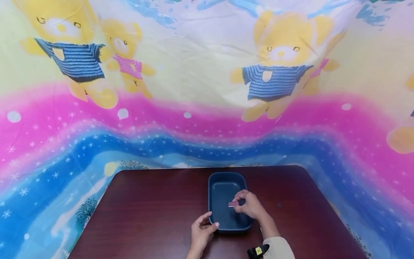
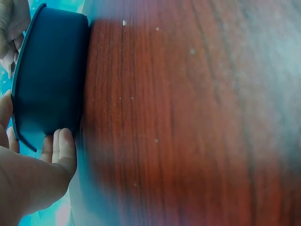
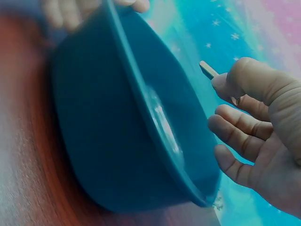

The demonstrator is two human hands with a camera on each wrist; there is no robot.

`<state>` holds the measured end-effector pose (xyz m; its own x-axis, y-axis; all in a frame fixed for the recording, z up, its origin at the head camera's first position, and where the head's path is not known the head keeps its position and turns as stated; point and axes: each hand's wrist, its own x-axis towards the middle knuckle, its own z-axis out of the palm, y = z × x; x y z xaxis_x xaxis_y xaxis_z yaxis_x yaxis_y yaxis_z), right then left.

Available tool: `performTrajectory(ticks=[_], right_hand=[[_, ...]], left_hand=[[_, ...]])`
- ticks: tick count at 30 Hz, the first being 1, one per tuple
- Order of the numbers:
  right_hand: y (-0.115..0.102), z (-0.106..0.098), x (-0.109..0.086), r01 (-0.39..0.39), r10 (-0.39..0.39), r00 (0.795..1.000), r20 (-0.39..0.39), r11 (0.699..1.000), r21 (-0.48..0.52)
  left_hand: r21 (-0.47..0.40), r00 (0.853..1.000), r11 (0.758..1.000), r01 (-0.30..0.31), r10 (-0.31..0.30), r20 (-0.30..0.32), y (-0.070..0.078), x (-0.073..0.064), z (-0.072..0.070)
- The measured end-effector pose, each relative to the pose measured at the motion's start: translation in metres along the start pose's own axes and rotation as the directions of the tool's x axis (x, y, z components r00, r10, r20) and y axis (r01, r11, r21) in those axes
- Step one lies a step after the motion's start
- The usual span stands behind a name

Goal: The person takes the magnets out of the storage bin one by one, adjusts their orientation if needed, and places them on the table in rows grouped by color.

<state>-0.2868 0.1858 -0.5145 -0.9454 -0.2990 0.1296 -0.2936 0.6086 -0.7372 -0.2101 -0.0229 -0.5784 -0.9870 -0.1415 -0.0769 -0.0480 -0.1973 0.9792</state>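
A deep dark blue rectangular tub (image 1: 211,194) with rounded corners stands on the table. My left hand (image 1: 200,232) holds its near left corner. In the left wrist view, fingers (image 2: 66,146) lie along the outside of the tub wall (image 2: 51,70), and a fingertip reaches the rim. Above the tub's right half, my right hand (image 1: 250,205) pinches a small flat reddish rectangular piece (image 1: 232,204) with a pale edge. The right wrist view has this piece (image 3: 207,70) between thumb and index finger, apart from the tub, the other fingers loosely bent. Its exact kind is unclear.
The dark reddish wooden table (image 1: 155,205) extends to both sides of the tub. Behind it hangs a cloth (image 1: 194,136) printed with bears and snowflakes. A black strapped device (image 1: 258,251) sits at the right wrist by a pale sleeve (image 1: 279,248).
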Motion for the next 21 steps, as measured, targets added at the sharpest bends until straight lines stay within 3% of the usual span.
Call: performTrajectory(ticks=[4, 10, 17, 21], right_hand=[[0.004, -0.007, -0.007, -0.034, 0.034, 0.999, -0.026, 0.999, 0.016], [0.018, -0.02, -0.019, -0.023, 0.026, 0.999, -0.044, 0.997, 0.067], [0.031, -0.033, -0.031, -0.053, 0.066, 0.995, -0.074, 0.985, 0.163], [0.035, -0.041, -0.037, -0.117, 0.129, 0.988, -0.088, 0.984, 0.137]], left_hand=[[0.007, 1.0, 1.0, 0.006, -0.006, -0.006, 0.001, -0.001, 0.0], [0.007, 1.0, 1.0, 0.006, -0.006, -0.007, 0.004, -0.001, 0.001], [-0.005, 1.0, 1.0, -0.007, 0.007, 0.003, 0.027, -0.012, 0.003], [0.006, 1.0, 1.0, -0.013, 0.013, -0.003, 0.018, -0.008, 0.002]])
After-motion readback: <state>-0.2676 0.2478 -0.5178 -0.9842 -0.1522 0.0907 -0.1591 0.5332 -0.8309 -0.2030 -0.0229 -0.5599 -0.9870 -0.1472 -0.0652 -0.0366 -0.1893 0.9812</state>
